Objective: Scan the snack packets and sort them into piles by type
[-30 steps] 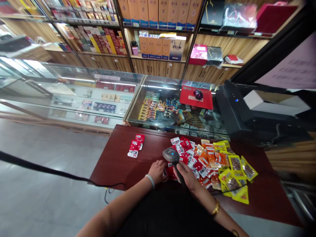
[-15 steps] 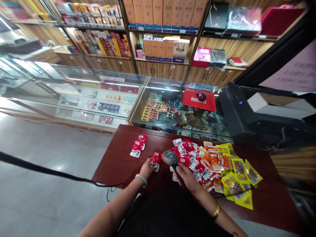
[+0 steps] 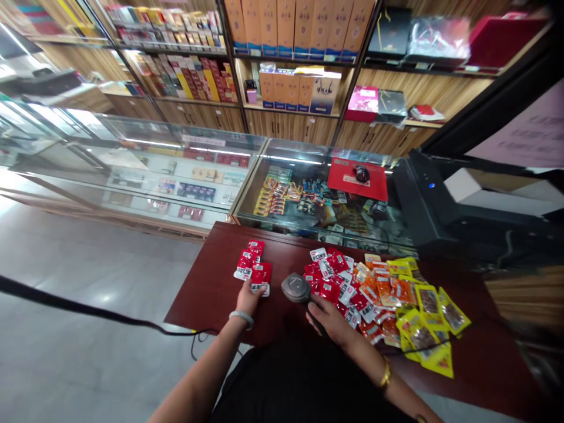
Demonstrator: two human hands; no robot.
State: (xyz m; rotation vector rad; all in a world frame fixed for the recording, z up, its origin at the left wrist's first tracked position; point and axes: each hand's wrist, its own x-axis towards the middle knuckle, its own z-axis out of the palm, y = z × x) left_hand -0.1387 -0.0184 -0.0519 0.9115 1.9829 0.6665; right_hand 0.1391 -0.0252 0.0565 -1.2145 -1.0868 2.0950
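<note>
My left hand pinches the near end of a red and white snack packet, just beside a small group of similar red packets on the table's left part. Wrapped in my right hand is the handle of a dark grey barcode scanner, its head above the table between the two groups of packets. To the right of the scanner spreads a heap of red and white packets, then orange packets and yellow packets.
The dark red table borders a glass display case. A red mat with a black mouse lies on the glass. At right stand a black machine and a white open box. A black cable crosses at left.
My left hand has moved left with the red packet, from near the scanner to the small group. The scanner head has shifted slightly left and down, and its blue light no longer shows.
</note>
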